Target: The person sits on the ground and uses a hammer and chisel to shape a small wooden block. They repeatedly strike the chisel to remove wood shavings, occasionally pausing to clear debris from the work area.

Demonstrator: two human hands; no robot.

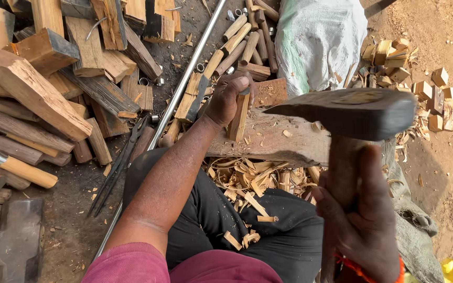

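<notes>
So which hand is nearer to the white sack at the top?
Left. The left hand holds an upright wooden stick just beside the white sack; the right hand grips the adze handle lower down.

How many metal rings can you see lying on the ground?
About 4: two rings beside the stacked timber, one by the steel rod, one near the top; more may be hidden.

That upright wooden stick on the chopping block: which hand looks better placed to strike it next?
The right hand: it holds the raised axe above the block, while the left hand steadies the stick.
</notes>
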